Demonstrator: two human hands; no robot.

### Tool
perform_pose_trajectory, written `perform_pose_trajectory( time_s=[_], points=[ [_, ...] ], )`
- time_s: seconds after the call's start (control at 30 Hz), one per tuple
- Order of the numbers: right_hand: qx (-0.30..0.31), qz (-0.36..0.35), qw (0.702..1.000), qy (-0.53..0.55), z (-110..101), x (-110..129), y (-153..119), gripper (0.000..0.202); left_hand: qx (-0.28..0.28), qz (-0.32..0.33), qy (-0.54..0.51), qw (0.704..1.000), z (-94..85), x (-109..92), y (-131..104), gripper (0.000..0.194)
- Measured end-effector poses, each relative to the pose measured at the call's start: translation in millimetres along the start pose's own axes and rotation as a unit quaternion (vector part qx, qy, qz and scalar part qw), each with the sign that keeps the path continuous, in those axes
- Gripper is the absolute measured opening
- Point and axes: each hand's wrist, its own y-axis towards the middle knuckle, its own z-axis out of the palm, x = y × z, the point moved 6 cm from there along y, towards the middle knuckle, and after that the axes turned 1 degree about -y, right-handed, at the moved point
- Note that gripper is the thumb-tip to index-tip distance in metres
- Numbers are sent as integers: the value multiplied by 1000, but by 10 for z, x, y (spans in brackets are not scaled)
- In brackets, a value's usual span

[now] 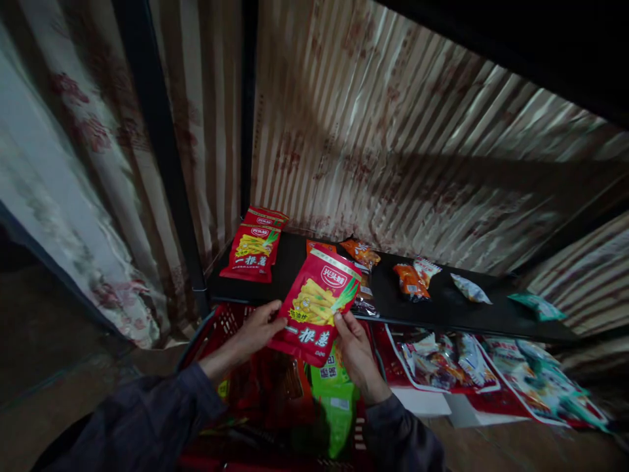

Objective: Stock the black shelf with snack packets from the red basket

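Both my hands hold one red snack bag (317,305) with a picture of yellow sticks and a green onion, its front facing me. My left hand (259,331) pinches its left edge, and my right hand (354,351) grips the lower right edge. The bag is above the near edge of a black shelf (393,318) and a red basket (228,321). Red snack bags of the same look (253,246) stand at the shelf's left end, overlapping. Below my hands, the basket contains a green bag (337,410) and several red packets.
Along the shelf lie orange packets (411,282), a white packet (470,288) and a green packet (536,306). Two more red baskets of snack bags (445,360) stand below, at right. Black posts (157,131) and striped floral curtains (344,118) enclose the shelf.
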Motion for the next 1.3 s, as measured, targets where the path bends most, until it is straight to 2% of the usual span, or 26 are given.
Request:
perform_pose_trajectory(
  time_s=[0.1, 0.23, 0.37, 0.6, 0.87, 0.97, 1.13, 1.3],
  points=[
    [13, 2, 1000, -26, -15, -17, 28, 42, 56, -19, -79, 995, 123, -9, 97, 49],
    [58, 15, 995, -73, 63, -94, -13, 38, 21, -30, -124, 992, 106, -5, 225, 57],
    [66, 15, 991, -115, 110, -103, -48, 35, 3, -42, -146, 988, 47, 6, 293, 54],
    [33, 9, 991, -131, -9, -154, 1, 30, 11, -59, -135, 989, -59, 61, 336, 48],
    [-18, -3, 994, -108, -78, -184, 44, 24, -12, -81, -82, 993, -88, 98, 329, 46],
    [-22, -13, 993, -113, -83, -165, 47, 22, -11, -84, -93, 992, -91, 120, 332, 45],
    [-29, -22, 992, -121, -77, -118, 40, 25, 22, -75, -125, 989, -72, 151, 351, 48],
    [-20, -52, 991, -122, -57, -31, 20, 22, 26, -60, -127, 990, -83, 111, 347, 48]
  ],
)
